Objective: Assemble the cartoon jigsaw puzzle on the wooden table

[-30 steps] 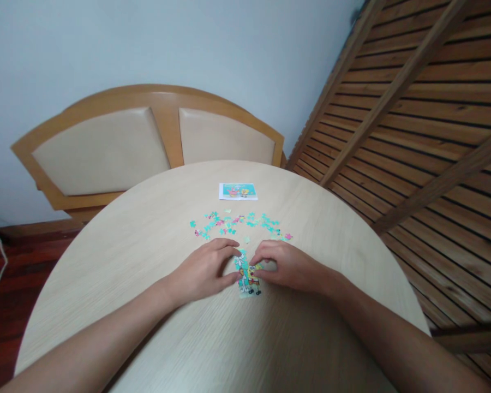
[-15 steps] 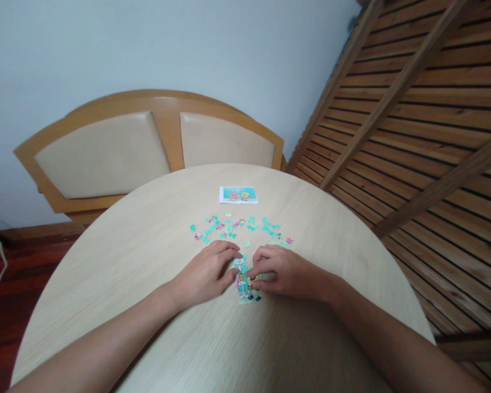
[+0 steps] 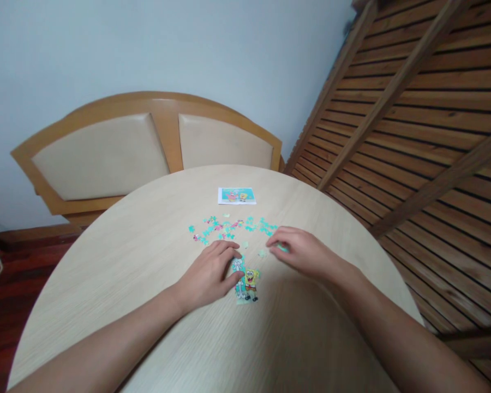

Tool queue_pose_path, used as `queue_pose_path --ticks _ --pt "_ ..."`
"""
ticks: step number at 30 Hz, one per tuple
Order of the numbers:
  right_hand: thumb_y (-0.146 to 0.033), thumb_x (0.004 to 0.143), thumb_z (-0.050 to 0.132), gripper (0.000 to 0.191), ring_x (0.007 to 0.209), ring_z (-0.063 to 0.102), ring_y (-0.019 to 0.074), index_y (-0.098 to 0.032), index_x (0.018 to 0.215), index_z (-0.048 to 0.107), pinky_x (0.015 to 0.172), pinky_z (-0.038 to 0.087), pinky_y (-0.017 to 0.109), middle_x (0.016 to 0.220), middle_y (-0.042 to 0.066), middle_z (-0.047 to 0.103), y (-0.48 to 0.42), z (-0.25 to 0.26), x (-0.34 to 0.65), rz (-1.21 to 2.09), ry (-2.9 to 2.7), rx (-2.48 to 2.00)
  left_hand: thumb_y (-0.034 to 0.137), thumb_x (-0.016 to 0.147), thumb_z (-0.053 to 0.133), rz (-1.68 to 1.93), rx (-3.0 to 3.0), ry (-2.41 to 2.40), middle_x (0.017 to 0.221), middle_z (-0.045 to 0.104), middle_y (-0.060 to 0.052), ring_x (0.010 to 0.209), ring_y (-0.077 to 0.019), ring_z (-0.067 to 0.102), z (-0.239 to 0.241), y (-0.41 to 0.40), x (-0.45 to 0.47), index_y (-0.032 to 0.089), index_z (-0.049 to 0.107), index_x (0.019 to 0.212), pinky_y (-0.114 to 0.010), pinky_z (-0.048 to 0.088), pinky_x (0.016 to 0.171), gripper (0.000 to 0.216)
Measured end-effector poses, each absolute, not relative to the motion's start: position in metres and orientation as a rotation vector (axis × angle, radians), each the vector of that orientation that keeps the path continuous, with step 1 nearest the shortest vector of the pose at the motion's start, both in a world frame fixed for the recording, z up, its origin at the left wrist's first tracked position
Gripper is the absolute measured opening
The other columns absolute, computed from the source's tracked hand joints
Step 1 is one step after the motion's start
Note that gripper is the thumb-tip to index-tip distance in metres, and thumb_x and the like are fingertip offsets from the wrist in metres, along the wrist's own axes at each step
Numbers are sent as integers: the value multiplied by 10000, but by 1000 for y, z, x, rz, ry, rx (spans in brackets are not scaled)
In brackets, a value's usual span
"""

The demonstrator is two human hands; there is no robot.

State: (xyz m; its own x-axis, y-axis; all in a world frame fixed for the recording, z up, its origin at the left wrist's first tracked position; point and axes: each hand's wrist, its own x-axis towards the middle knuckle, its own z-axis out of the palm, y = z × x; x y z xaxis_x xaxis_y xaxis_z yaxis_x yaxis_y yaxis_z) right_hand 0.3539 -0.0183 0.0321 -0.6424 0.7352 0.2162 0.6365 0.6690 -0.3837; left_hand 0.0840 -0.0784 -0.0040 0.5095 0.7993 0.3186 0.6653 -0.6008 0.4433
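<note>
A small joined patch of jigsaw puzzle point(image 3: 247, 281) with cartoon figures lies on the round table point(image 3: 155, 262). My left hand point(image 3: 208, 274) rests beside its left edge, fingers curled, fingertips touching the patch. My right hand point(image 3: 304, 252) is further back and right, over the near edge of the loose turquoise and pink pieces point(image 3: 233, 226), fingers bent down on a turquoise piece point(image 3: 282, 248). One pale loose piece point(image 3: 262, 253) lies between the hands.
A small printed reference picture point(image 3: 237, 195) lies beyond the loose pieces. A wooden bench with two padded back panels point(image 3: 147, 147) stands behind the table against the wall. A slatted wooden frame point(image 3: 413, 125) leans at the right.
My right hand has left the joined patch and moved back and to the right, onto the loose pieces. My left hand has stayed at the patch.
</note>
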Motion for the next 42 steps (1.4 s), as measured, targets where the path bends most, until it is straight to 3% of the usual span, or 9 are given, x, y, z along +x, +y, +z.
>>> queue_pose_path --ticks 4,10,15,21,27,36,42 --pt "-260 918 567 209 799 658 203 -187 929 762 697 477 302 915 74 736 4 33 384 309 -2325 -1427 272 919 644 749 2459 1212 1263 635 -113 1196 -295 580 -3 -77 83 212 604 1097 -522 484 1038 193" --pt "-338 892 609 229 729 669 207 -181 860 772 641 477 303 843 81 761 10 28 392 444 -2263 -1548 339 934 640 753 2472 1201 1243 645 -114 1178 -294 595 2 -81 83 216 597 1153 -506 495 1034 255" --pt "-394 875 654 250 725 666 203 -182 918 779 631 473 291 881 86 761 4 24 386 470 -2306 -1539 433 861 740 724 2529 1163 1317 596 -131 1227 -323 559 3 -87 84 213 555 1261 -522 477 1061 493" --pt "-402 910 615 290 692 647 194 -181 960 795 640 469 293 816 68 754 8 21 394 591 -2319 -1515 410 881 726 705 2489 1180 1253 607 -127 1171 -313 581 4 -86 84 205 577 1218 -514 500 1030 422" --pt "-364 874 645 271 743 638 200 -176 1009 786 664 461 296 877 85 737 10 21 399 525 -2368 -1500 395 917 683 707 2504 1172 1254 607 -126 1175 -307 576 4 -87 85 208 575 1232 -516 496 1036 382" --pt "-280 834 660 183 749 605 194 -159 927 761 695 455 303 880 83 684 10 16 397 486 -2395 -1479 386 876 727 642 2537 1142 1274 597 -134 1195 -314 562 9 -88 83 193 552 1261 -514 488 1053 465" --pt "-264 873 619 189 777 613 198 -155 971 739 710 462 308 945 97 692 7 19 391 452 -2404 -1489 381 857 753 611 2535 1137 1296 586 -133 1208 -315 556 8 -87 81 195 555 1267 -508 489 1060 492"
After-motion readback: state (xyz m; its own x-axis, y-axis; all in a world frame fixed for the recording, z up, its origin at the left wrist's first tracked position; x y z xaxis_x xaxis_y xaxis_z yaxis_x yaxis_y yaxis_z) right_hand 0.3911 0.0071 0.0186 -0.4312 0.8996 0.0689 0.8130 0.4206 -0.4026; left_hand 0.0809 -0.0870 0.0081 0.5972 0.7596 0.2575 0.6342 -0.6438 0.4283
